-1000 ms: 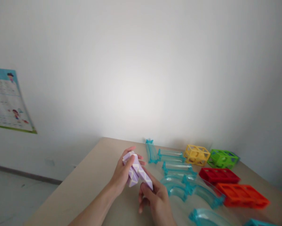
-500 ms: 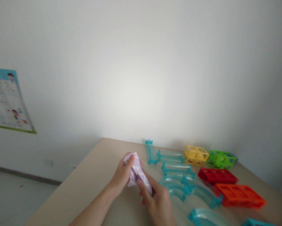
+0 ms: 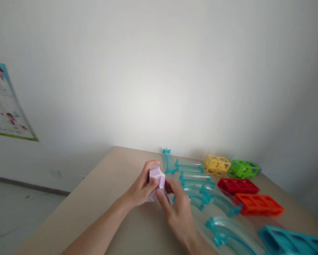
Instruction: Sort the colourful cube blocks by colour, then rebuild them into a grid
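A lilac-and-white twisty snake puzzle [image 3: 157,174] is held between both hands above the table [image 3: 108,173]. It is folded into a compact, angular shape, and the fingers cover much of it. My left hand [image 3: 140,187] grips its left side, with the thumb across the front and a finger over the top. From the lower right, my right hand [image 3: 179,209] pinches it with thumb and fingers. Part of the puzzle shows below, between the two thumbs.
Translucent teal track pieces [image 3: 196,178] lie right of my hands. Beyond them are yellow [image 3: 217,165] and green [image 3: 243,169] frame blocks, with red [image 3: 238,185], orange [image 3: 259,204] and blue [image 3: 294,239] blocks nearer. A wall stands behind; a poster [image 3: 10,106] hangs left.
The snake puzzle was longer, with one segment angled toward my right hand; now it is turned and folded more compactly. My right hand has moved up against it. The view has tilted slightly down.
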The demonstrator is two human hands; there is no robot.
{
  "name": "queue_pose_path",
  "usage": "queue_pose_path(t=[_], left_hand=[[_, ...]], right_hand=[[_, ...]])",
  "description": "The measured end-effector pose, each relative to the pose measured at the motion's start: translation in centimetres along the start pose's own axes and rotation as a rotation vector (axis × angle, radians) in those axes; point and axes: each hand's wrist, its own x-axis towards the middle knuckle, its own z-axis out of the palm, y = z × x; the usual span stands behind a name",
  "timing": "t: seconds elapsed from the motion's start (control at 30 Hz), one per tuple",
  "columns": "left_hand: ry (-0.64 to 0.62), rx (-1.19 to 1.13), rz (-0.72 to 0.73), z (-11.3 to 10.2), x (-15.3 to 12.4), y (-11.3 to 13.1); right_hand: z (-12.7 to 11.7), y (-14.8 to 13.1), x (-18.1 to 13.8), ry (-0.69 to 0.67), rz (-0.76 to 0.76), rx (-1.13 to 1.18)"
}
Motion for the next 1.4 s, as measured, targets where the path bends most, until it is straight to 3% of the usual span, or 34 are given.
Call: queue_pose_path(t=[0.1, 0.23, 0.47, 0.57, 0.7, 0.8, 1.03, 1.23, 1.4], left_hand=[[-0.047, 0.138, 0.064, 0.3, -0.3, -0.4], [-0.041, 0.204, 0.022, 0.6, -0.2, -0.1], [0.053, 0.250, -0.054, 1.2, 0.2, 0.6], [0.086, 0.264, -0.027, 1.2, 0.1, 0.3], [0.052, 0.340, 0.101, 0.9, -0.1, 0.0], [0.035, 0.365, 0.120, 1.0, -0.2, 0.2], [0.086, 0.281, 0.042, 1.7, -0.1, 0.7], [-0.035, 0.238, -0.071, 0.9, 0.4, 1.1], [-0.068, 0.228, -0.147, 0.4, 0.5, 1.6]], right_hand=[[0.4, 0.2, 0.1, 0.024, 0.025, -0.015], [0.5, 0.5, 0.0, 0.021, 0.049, -0.042], [-0.2, 0.1, 0.3, 0.025, -0.085, -0.299], [-0.2, 0.4, 0.5, 0.008, -0.066, -0.237], [0.2, 0.7, 0.2, 0.005, 0.014, -0.081], [0.2, 0.5, 0.1, 0.043, 0.017, -0.075], [-0.5, -0.1, 0.3, 0.095, -0.196, -0.379], [-0.8, -0.8, 0.5, 0.080, -0.245, -0.700], [-1.2, -0.9, 0.7, 0.018, -0.286, -0.704]])
